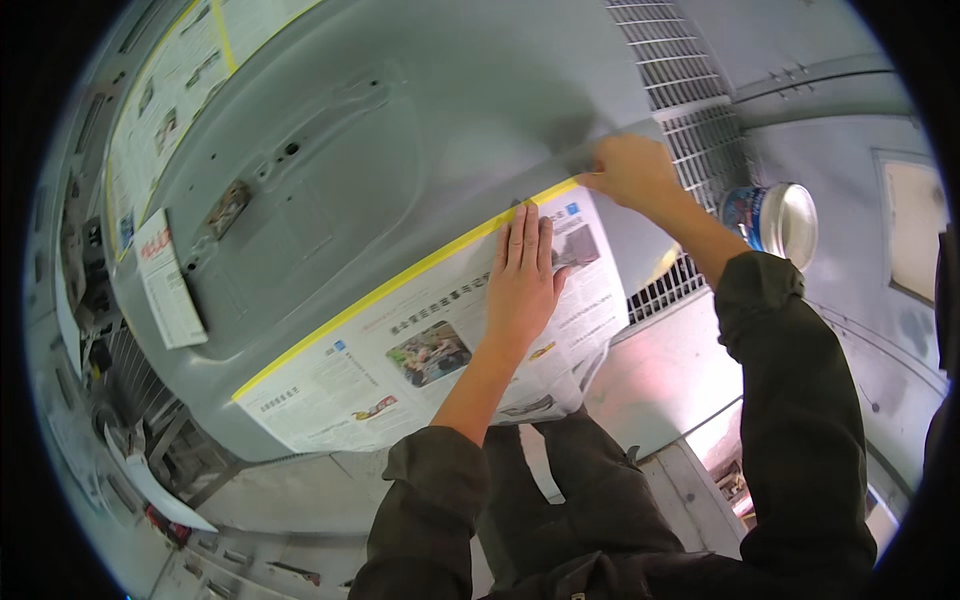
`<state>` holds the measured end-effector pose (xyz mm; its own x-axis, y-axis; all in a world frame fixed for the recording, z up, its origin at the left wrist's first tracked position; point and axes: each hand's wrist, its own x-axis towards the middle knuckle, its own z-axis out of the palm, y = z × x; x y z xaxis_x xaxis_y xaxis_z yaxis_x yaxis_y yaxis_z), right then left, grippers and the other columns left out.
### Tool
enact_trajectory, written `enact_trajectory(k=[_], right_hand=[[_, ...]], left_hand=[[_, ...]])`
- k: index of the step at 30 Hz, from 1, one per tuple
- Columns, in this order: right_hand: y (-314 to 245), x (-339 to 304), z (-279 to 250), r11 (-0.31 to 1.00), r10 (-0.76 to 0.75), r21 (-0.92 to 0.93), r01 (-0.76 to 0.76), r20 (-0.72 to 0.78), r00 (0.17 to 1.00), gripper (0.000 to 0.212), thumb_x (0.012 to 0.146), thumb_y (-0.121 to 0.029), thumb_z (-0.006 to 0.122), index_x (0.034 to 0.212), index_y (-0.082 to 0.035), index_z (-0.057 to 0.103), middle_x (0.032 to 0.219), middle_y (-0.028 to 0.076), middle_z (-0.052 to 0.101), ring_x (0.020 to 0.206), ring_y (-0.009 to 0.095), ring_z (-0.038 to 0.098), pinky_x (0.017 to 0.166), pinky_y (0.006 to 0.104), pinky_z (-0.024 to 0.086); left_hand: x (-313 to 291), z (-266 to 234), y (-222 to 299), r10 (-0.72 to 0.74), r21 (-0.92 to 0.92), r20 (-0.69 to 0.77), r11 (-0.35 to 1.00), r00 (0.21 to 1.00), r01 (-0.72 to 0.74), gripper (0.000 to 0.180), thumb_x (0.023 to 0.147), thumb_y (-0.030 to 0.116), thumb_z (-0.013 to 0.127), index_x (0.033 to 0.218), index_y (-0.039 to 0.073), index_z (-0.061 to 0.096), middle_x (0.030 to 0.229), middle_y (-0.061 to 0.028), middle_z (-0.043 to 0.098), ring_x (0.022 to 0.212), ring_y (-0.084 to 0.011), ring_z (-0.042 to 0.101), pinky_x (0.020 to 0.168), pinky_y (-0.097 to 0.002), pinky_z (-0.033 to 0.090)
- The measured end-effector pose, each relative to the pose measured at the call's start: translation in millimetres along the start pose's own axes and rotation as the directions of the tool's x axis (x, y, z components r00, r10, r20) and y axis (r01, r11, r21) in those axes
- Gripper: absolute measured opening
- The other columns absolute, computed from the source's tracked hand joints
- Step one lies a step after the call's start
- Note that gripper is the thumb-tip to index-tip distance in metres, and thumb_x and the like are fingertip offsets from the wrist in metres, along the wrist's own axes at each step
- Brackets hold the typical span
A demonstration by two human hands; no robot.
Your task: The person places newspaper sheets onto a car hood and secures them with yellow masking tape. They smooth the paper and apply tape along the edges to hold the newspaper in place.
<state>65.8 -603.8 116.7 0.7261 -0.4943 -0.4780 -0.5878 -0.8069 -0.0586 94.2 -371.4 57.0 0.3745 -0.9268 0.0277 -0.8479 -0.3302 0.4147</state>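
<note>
A sheet of newspaper (440, 350) lies along the near edge of a large grey panel (330, 240), its lower part hanging over that edge. Yellow masking tape (400, 283) runs along the sheet's upper edge, joining it to the panel. My left hand (525, 270) rests flat on the paper, fingers stretched out, with the fingertips at the tape. At the sheet's upper right corner, my right hand (635, 172) is closed, its thumb at the end of the tape. The curled fingers partly hide what is between them.
On the panel's left lie a folded newspaper (168, 280) and a small brownish block (230, 208). More newspaper (165, 110) is taped along the far left edge. Metal floor grating (665, 55) runs beyond the panel's right end, with a bucket (785, 222) beside it.
</note>
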Motion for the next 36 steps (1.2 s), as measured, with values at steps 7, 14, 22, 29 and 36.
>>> enact_trajectory(k=[7,14,22,29,36], right_hand=[[2,-5,14,0.999,0.016,0.050,-0.010,-0.129,0.992,0.039,0.082,-0.046,0.071,0.083,-0.007,0.074,0.082,0.014,0.072,0.081,0.034,0.071,0.073,0.0450,0.055],[-9,-38,8,0.997,0.071,0.030,-0.067,-0.186,0.980,0.038,0.085,-0.045,0.069,0.082,-0.008,0.074,0.079,0.014,0.071,0.084,0.033,0.070,0.074,0.0458,0.055],[-71,-202,-48,0.960,-0.276,-0.111,0.255,-0.257,0.926,0.030,0.088,-0.040,0.066,0.078,-0.012,0.072,0.076,0.013,0.070,0.071,0.033,0.068,0.067,0.0469,0.054],[-123,-361,-123,0.847,-0.531,-0.136,0.514,-0.271,0.803,0.022,0.085,-0.033,0.066,0.081,-0.012,0.072,0.071,0.008,0.067,0.063,0.028,0.070,0.052,0.0438,0.053],[-118,-441,-137,0.786,-0.588,-0.016,0.619,-0.329,0.739,0.021,0.081,-0.028,0.065,0.075,-0.008,0.070,0.068,0.009,0.066,0.061,0.029,0.068,0.052,0.0438,0.052]], left_hand=[[-133,-51,-104,-0.215,0.087,-0.030,0.972,0.976,0.216,0.067,0.087,0.016,0.068,0.147,0.000,0.042,0.156,-0.0213,0.037,0.147,-0.0371,0.031,0.122,-0.0483,0.024],[-292,-122,-232,-0.533,0.283,-0.181,0.777,0.827,0.563,0.054,0.101,0.019,0.050,0.150,0.000,0.039,0.158,-0.0202,0.034,0.147,-0.0361,0.032,0.121,-0.0497,0.024],[-319,-143,-267,-0.839,0.005,-0.165,0.525,0.518,0.851,0.066,0.095,0.027,0.062,0.149,-0.001,0.037,0.157,-0.0216,0.036,0.144,-0.0384,0.035,0.117,-0.0437,0.032],[-243,-219,-82,-0.226,-0.133,-0.167,0.970,0.960,0.206,0.093,0.069,0.014,0.086,0.149,0.003,0.039,0.154,-0.0191,0.041,0.143,-0.0375,0.037,0.117,-0.0469,0.031],[-228,-276,38,0.298,-0.066,-0.227,0.945,0.927,-0.320,0.038,0.073,0.006,0.076,0.111,0.008,0.070,0.118,-0.0091,0.069,0.116,-0.0290,0.062,0.104,-0.0464,0.046]])
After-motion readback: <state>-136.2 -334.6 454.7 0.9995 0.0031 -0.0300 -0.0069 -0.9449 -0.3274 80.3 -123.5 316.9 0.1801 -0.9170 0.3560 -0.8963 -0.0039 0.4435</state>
